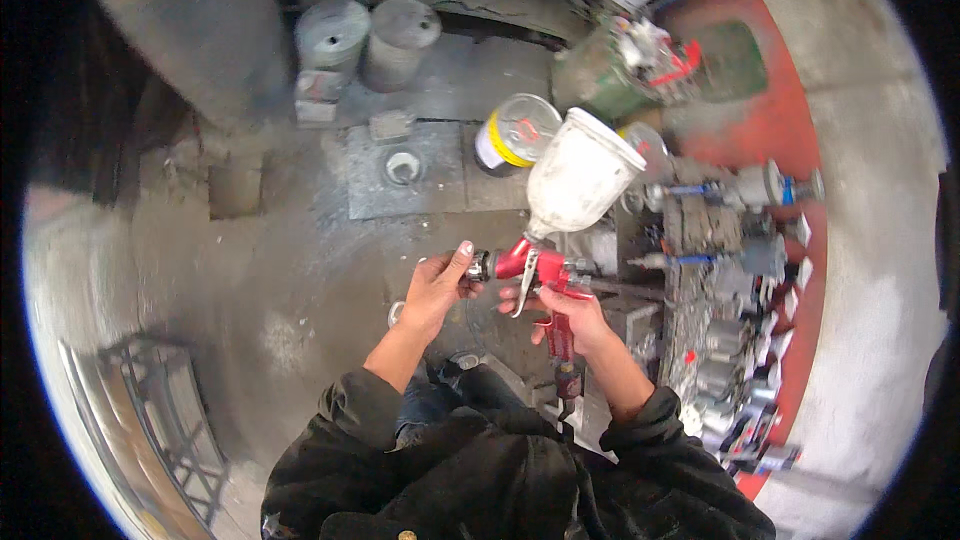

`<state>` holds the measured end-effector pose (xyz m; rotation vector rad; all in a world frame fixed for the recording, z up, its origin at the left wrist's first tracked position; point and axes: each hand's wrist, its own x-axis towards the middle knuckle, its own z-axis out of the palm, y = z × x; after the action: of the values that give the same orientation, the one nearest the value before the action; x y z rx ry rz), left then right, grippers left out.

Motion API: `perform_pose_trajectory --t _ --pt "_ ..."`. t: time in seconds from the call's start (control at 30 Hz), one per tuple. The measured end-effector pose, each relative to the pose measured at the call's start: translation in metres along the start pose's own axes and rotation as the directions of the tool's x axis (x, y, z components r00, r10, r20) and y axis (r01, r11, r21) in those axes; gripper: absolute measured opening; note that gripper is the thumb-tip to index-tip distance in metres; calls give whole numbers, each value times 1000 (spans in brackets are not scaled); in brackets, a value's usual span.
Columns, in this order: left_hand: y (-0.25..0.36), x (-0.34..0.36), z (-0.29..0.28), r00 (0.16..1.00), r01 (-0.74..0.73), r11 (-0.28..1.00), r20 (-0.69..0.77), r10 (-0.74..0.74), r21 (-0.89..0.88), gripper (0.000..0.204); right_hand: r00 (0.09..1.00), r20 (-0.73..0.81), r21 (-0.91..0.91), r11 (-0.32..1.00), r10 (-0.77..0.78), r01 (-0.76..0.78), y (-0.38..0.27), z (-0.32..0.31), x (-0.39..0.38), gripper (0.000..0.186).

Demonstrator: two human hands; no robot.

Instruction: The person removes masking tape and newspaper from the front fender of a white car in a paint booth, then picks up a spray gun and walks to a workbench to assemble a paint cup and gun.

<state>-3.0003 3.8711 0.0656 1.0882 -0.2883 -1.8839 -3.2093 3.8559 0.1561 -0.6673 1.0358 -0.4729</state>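
A red spray gun [548,268] with a silver trigger is held out in front of me, a large whitish paint cup [580,178] mounted on its top. My right hand [575,318] is wrapped round the gun's handle, some fingers near the trigger. At the front end of the gun, my left hand [437,285] pinches the silver-and-black air cap [482,266] between thumb and fingers. A hose fitting [568,385] hangs below the handle. Inside the cup nothing can be seen.
Along the right, a cluttered bench [705,310] carries several spray guns and cans. Beyond the cup stand a yellow-banded bucket [520,132] and a green bin [602,70]. Two grey drums [400,40] are at the back. A metal rack [170,410] stands at lower left.
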Motion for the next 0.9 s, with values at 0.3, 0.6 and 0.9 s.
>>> perform_pose_trajectory --t 0.3,0.6,0.9 --pt "-37 3 113 942 50 879 270 -200 474 46 972 -215 168 977 -91 129 31 -62 -117 44" --pt "-120 -22 228 785 73 796 458 -417 601 41 904 -349 324 873 -247 364 95 -131 -241 51" --pt "-246 -67 293 754 -9 620 413 -511 784 29 809 -500 296 817 -308 494 186 -174 -354 47"
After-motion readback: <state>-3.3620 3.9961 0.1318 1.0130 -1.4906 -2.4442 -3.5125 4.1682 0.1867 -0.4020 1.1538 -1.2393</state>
